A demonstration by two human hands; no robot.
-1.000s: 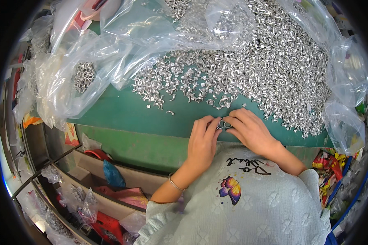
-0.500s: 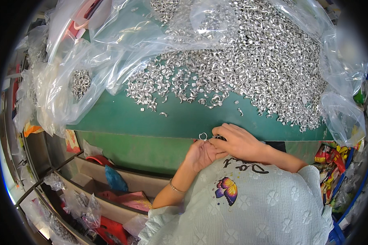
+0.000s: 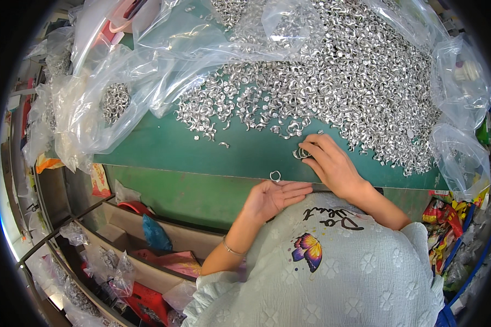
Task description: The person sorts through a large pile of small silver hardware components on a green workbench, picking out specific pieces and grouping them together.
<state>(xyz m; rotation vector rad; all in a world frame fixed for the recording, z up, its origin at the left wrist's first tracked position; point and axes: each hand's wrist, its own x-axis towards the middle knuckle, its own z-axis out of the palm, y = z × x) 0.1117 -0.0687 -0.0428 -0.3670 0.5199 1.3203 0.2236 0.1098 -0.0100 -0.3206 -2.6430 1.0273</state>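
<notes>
My left hand [image 3: 270, 200] is palm up just off the near table edge, its fingers stretched together to the right. At its thumb and forefinger stands a small silver ring [image 3: 275, 176], which looks pinched there. Over the table, to the right, my right hand [image 3: 333, 166] bends its fingers around several silver rings [image 3: 300, 153]; their exact number is hidden. Just beyond my right fingertips spreads a large heap of small curved silver metal pieces [image 3: 360, 82]. One loose curved piece [image 3: 224, 145] lies apart on the green tabletop [image 3: 202, 161].
Clear plastic sheeting [image 3: 163, 65] covers the left and back of the table. A cluster of silver rings [image 3: 115, 102] shows through it. Another clear bag [image 3: 461, 147] bulges at the right. Below left are open drawers [image 3: 188, 240] holding bags, and colourful packets [image 3: 444, 218] are at the lower right.
My right hand has moved away from my left, forward over the tabletop, carrying the rings. My left hand stays near the edge with its ring, its fingers now straighter.
</notes>
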